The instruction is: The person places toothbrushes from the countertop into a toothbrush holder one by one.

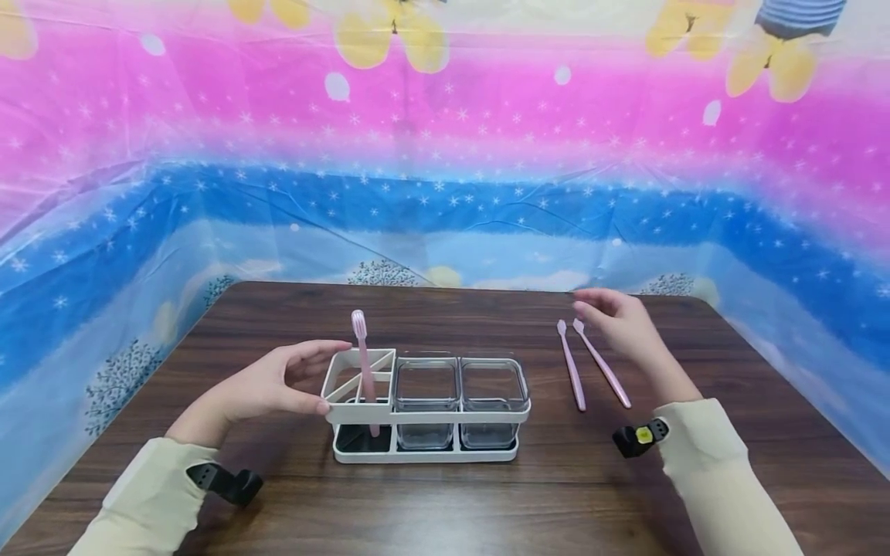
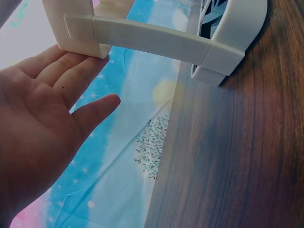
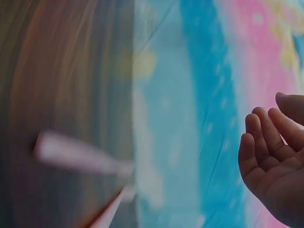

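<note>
White rack, pink toothbrush inside; left fingers touch rack, unclenched; right fingers released.

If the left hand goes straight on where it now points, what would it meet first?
The left hand would first meet the left end of the white rack; its fingertips seem to touch it, though exact contact is unclear. Beyond that end, a pink toothbrush stands inside the rack.
</note>
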Tool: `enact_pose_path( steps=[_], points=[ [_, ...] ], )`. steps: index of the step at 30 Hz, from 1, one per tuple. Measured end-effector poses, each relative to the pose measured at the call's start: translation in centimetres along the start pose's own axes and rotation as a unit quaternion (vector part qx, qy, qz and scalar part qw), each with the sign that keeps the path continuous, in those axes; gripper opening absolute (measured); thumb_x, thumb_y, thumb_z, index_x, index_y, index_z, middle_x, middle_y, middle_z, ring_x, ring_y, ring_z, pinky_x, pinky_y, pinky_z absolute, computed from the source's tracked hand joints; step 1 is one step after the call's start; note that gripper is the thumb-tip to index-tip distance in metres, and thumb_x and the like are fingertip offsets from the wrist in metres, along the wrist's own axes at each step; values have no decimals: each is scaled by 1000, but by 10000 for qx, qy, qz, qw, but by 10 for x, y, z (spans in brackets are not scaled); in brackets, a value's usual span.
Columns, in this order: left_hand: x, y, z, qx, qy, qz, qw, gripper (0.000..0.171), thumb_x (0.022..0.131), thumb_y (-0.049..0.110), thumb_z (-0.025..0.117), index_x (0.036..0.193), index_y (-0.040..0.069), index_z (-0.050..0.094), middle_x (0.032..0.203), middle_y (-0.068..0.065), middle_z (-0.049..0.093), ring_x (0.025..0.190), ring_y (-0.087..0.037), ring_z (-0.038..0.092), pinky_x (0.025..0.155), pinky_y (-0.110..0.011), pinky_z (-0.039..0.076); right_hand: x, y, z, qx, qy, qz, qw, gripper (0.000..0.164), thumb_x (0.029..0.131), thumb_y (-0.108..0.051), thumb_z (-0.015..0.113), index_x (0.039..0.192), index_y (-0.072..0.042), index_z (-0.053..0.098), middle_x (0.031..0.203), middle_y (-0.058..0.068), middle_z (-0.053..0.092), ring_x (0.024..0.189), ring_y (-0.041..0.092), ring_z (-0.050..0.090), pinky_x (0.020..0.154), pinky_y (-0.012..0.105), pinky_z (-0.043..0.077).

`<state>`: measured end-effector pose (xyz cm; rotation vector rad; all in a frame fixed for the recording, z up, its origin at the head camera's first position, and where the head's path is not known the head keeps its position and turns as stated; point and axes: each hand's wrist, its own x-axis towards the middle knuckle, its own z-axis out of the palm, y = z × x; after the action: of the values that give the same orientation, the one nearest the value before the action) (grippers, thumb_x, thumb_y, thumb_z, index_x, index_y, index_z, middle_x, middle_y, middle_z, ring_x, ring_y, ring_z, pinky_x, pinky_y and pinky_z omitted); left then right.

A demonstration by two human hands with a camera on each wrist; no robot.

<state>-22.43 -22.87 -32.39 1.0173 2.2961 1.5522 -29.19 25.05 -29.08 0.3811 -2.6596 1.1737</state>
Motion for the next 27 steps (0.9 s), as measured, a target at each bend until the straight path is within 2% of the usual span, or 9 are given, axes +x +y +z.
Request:
enact_pose_path(
  steps=[4, 6, 10, 12, 18, 23, 27],
  points=[
    [-1, 0, -1, 4, 14, -14, 10000, 71, 82, 3, 73, 141, -9, 36, 140, -31, 45, 122, 3, 49, 98, -16, 40, -1, 37, -7, -54, 79, 640, 9979, 51, 99, -38, 51, 133, 0, 54, 124, 24, 60, 107, 35, 59, 88, 45, 51],
    [-2, 0, -1, 12, 27, -41, 10000, 71, 82, 3, 73, 142, -9, 36, 140, -32, 44, 122, 4, 49, 98, -15, 40, 0, 52, -6, -11, 77, 910, 9958, 52, 100, -38, 49, 135, 0, 52, 126, 25, 57, 110, 38, 57, 89, 49, 50],
    [-2, 1, 0, -13, 19, -36, 10000, 71, 82, 3, 73, 142, -8, 37, 141, -31, 43, 123, 4, 48, 98, -15, 39, 1, 72, 0, 354, -11, 1396, 9896, 50, 101, -32, 50, 137, 2, 49, 132, 27, 52, 117, 40, 52, 95, 50, 46],
    [-2, 1, 0, -33, 6, -16, 10000, 71, 82, 3, 73, 142, -8, 37, 141, -31, 43, 123, 4, 48, 99, -15, 39, 2, 79, 3, 383, -64, 1533, 9874, 49, 100, -30, 51, 136, 3, 48, 132, 28, 52, 116, 39, 52, 94, 49, 47],
    [-1, 3, 2, -81, 7, 2, 10000, 71, 81, 3, 73, 142, -9, 36, 140, -31, 44, 123, 3, 49, 99, -16, 40, 5, 90, 11, -86, -234, 1626, 9864, 44, 99, -25, 54, 131, 5, 53, 122, 27, 58, 100, 34, 60, 81, 39, 53],
    [0, 3, 2, -75, 16, -15, 10000, 72, 81, 3, 73, 142, -9, 36, 139, -31, 46, 122, 2, 50, 98, -17, 41, 9, 92, 12, -274, -487, 1675, 9843, 43, 99, -20, 52, 133, 8, 50, 122, 30, 56, 102, 36, 58, 83, 42, 53],
    [0, 3, 1, -53, 35, -21, 10000, 72, 81, 3, 73, 142, -8, 37, 139, -29, 46, 122, 2, 50, 99, -18, 41, 13, 93, 13, -698, -654, 1678, 9812, 45, 99, -20, 53, 133, 9, 50, 125, 32, 55, 105, 38, 58, 86, 46, 51]
  ],
)
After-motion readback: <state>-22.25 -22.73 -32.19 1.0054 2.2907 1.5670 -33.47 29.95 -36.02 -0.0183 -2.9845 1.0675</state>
